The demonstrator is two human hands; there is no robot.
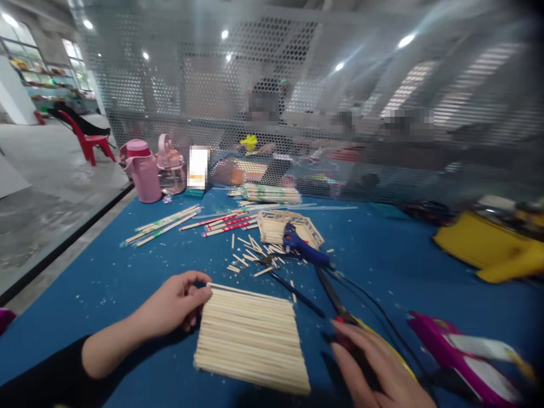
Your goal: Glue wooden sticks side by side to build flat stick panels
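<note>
A flat, rectangular panel of pale wooden sticks (250,340) lies near centre on the blue counter (127,283), its far-left corner pinched in the left hand's (181,303) grip. At near right, the right hand (380,362) reaches over a long, dark-bladed tool (332,292), and I cannot tell whether its grip is closed around it. A hard pinch could loosen the panel's far edge, and lifting the tool carelessly could snag the thin black cable (382,311), dragging the blue glue gun (308,250).
</note>
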